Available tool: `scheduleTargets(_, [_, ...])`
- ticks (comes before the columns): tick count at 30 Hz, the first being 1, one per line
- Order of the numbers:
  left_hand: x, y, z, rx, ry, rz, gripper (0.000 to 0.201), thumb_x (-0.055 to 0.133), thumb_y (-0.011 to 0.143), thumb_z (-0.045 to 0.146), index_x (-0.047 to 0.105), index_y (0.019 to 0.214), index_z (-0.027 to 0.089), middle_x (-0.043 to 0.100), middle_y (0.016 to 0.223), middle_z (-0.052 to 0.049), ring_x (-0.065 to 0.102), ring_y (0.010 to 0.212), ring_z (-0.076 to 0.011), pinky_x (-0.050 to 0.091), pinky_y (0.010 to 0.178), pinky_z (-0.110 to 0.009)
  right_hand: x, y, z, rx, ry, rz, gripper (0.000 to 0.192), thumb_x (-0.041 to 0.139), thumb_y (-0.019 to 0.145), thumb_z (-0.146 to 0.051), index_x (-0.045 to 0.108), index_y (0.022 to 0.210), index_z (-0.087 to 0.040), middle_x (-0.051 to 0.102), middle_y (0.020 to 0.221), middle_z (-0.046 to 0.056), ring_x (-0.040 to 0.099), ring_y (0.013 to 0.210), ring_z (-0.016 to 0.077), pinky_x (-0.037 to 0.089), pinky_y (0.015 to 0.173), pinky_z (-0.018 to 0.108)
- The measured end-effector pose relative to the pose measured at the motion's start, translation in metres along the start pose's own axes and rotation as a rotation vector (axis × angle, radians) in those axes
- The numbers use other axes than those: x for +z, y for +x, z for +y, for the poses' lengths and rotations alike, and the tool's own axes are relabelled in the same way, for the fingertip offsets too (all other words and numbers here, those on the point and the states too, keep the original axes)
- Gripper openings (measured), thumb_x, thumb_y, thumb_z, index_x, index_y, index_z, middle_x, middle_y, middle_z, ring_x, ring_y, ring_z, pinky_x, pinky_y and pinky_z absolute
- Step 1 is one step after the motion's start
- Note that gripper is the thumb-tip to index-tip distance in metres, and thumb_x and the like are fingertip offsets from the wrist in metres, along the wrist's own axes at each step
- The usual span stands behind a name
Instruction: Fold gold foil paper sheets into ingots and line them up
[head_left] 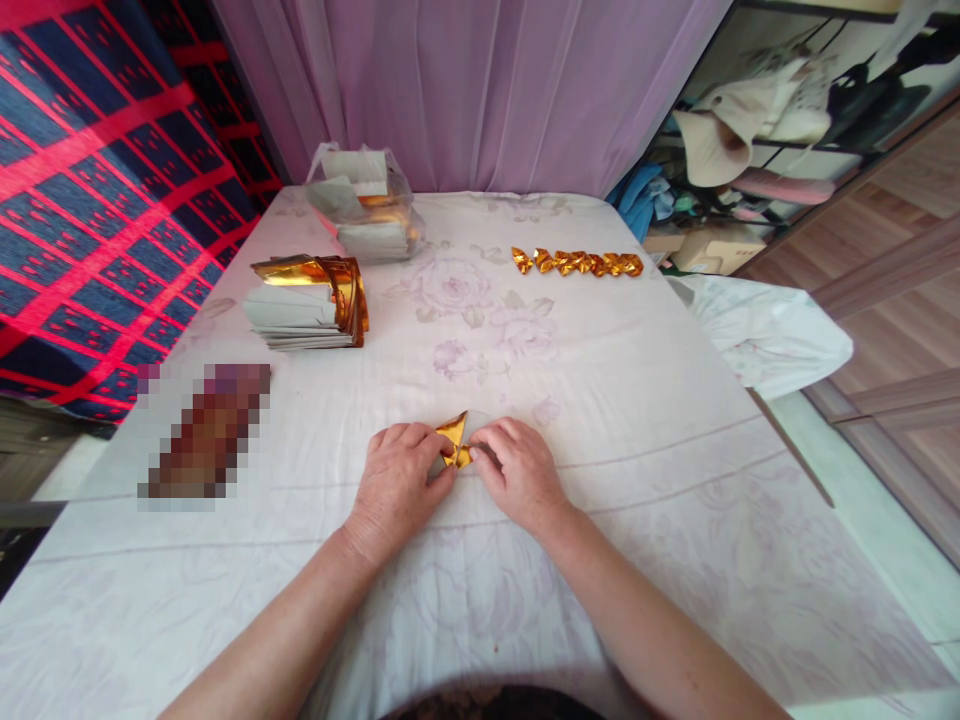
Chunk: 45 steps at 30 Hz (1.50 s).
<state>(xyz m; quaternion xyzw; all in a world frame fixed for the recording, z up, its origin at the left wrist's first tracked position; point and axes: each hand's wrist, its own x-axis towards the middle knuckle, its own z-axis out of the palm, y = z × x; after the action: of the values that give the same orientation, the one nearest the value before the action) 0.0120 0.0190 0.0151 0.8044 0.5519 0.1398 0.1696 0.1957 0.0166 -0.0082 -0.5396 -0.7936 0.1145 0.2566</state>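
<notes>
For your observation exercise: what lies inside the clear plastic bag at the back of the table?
The bag shows stacked grey-white paper sheets with some gold foil; whatever is beneath the stack is covered.

From my feed the scene is bright and evenly lit, soft daylight filtering through the lilac curtain point(480, 90) behind the bench's far edge. Shadows are faint; only a thin one sits under the hands. The gold foil stack point(315, 300) near the far left corner throws small glints. Focus is sharp at centre, while the wide lens bends the bench's point(637, 400) edges outward. A pixelated block point(206, 430) masks one patch on the left side.
</notes>
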Motion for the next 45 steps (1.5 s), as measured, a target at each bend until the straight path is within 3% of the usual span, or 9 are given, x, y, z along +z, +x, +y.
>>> scheduleTargets(7, [0.000, 0.001, 0.000, -0.004, 0.004, -0.007, 0.009, 0.065, 0.083, 0.025, 0.067, 0.092, 0.025, 0.067, 0.099, -0.003, 0.058, 0.098, -0.0256, 0.041, 0.087, -0.043, 0.002, 0.000, -0.004, 0.055, -0.020, -0.002, 0.009, 0.069, 0.082, -0.027, 0.064, 0.088, -0.023, 0.064, 0.085, 0.003, 0.060, 0.085, 0.0215, 0.043, 0.076, 0.035])
scheduleTargets(12, [0.000, 0.001, 0.000, -0.008, -0.004, 0.001, 0.010, 0.066, 0.081, 0.024, 0.067, 0.091, 0.024, 0.068, 0.099, -0.002, 0.058, 0.098, -0.0252, 0.041, 0.088, -0.043, 0.002, 0.001, 0.000, 0.042, 0.021, 0.002, 0.007, 0.062, 0.085, -0.017, 0.063, 0.088, -0.022, 0.066, 0.087, 0.003, 0.060, 0.085, 0.0209, 0.042, 0.075, 0.034])
scheduleTargets(26, [-0.001, 0.001, 0.001, -0.001, -0.002, -0.012, 0.012, 0.063, 0.082, 0.023, 0.067, 0.094, 0.024, 0.068, 0.100, -0.004, 0.057, 0.097, -0.0250, 0.042, 0.088, -0.043, 0.000, 0.001, 0.006, 0.004, 0.054, -0.025, 0.024, 0.046, 0.086, -0.006, 0.064, 0.092, -0.021, 0.064, 0.089, 0.005, 0.059, 0.085, 0.0203, 0.044, 0.077, 0.033])
scheduleTargets(34, [-0.001, 0.000, 0.001, -0.009, 0.000, -0.008, 0.010, 0.064, 0.082, 0.023, 0.067, 0.092, 0.024, 0.068, 0.099, -0.004, 0.057, 0.097, -0.0254, 0.041, 0.088, -0.043, -0.001, 0.000, 0.000, 0.014, 0.062, 0.000, 0.005, 0.062, 0.084, -0.021, 0.063, 0.089, -0.022, 0.066, 0.089, 0.004, 0.060, 0.087, 0.0216, 0.045, 0.079, 0.035])
scheduleTargets(45, [0.000, 0.000, 0.001, 0.005, 0.006, 0.008, 0.012, 0.063, 0.082, 0.022, 0.067, 0.093, 0.024, 0.068, 0.100, -0.003, 0.058, 0.097, -0.0249, 0.041, 0.087, -0.042, 0.001, 0.000, 0.009, -0.023, 0.107, -0.007, 0.027, 0.045, 0.082, -0.005, 0.064, 0.093, -0.022, 0.065, 0.089, 0.005, 0.060, 0.085, 0.0203, 0.046, 0.079, 0.033])
